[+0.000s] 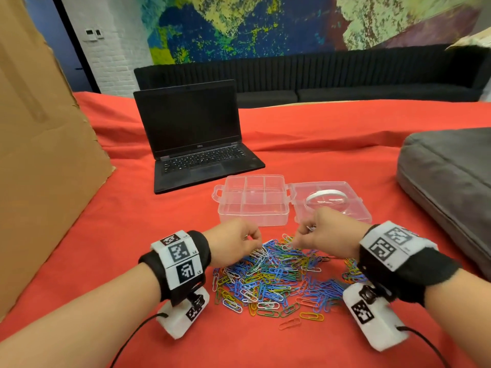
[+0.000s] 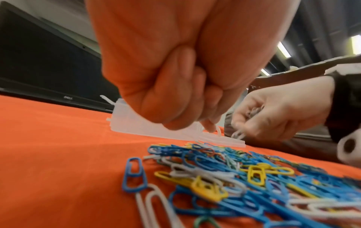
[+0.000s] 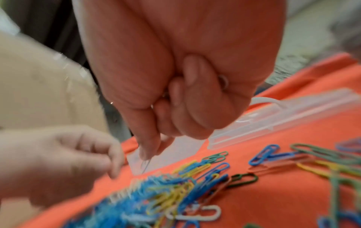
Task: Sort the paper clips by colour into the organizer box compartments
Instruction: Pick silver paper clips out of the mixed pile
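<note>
Blue, white, yellow, green and orange paper clips [image 1: 276, 277] lie in one loose heap on the red cloth [image 1: 106, 235] before us, too many and too tangled to count. Just beyond the heap sits the clear plastic organizer box [image 1: 252, 200], its six compartments looking bare, though the clear walls make that hard to judge. Its lid [image 1: 332, 200] lies open to the right, with a round clear item resting in it that we cannot identify.

Both hands hover over the far edge of the heap. Our left hand [image 1: 236, 243] has its fingers curled, and the left wrist view shows a white clip [image 2: 218, 131] at its fingertips. Our right hand [image 1: 324, 235] pinches pale clips between thumb and forefinger and holds several more bunched in the curled palm; how many we cannot tell. The right wrist view is smeared with blur, so its fine detail is lost.

One black laptop [image 1: 196, 139] stands open with a dark screen behind the box. One cardboard sheet [image 1: 39, 155] is cut off at the left, and one grey cushion [image 1: 449, 187] at the right. Beyond the cloth-covered surface, a dark sofa [image 1: 318, 75] runs along a wall painted in blue, green and yellow.
</note>
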`<state>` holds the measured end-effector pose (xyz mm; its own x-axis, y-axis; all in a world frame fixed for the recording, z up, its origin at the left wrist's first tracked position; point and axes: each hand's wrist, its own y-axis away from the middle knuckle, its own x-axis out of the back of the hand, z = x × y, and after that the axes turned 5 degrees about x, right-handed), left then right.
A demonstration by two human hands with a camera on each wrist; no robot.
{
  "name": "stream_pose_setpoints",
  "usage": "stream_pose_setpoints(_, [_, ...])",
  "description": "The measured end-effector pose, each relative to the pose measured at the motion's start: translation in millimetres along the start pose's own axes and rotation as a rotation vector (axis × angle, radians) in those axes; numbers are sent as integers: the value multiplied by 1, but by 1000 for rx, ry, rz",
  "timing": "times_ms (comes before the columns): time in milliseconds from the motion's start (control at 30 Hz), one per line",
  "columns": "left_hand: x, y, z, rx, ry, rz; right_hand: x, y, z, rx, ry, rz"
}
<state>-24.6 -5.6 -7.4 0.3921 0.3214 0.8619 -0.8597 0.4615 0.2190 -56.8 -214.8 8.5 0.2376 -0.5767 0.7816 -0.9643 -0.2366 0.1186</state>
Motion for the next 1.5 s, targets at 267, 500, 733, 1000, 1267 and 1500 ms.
stream_pose_setpoints(267, [-9,-2,18,0,-262,-30,8,28,16,-238,-852,-95])
stream_pose_setpoints(500, [-3,4,16,-8,-137,-11,18,34,22,-155,-1611,-355])
stream_pose_setpoints(733, [-14,9,41,-108,-264,-110,11,31,12,-278,-945,-81])
stream_pose_setpoints(1000, [-6,15,30,-71,-231,-172,-12,30,22,-30,168,-135])
stream_pose_setpoints(1267, [-19,-1,49,-60,-356,-62,-7,29,23,-41,216,-76])
stream_pose_setpoints(1500, [-11,-1,43,-20,-408,-126,-10,29,15,31,446,-71])
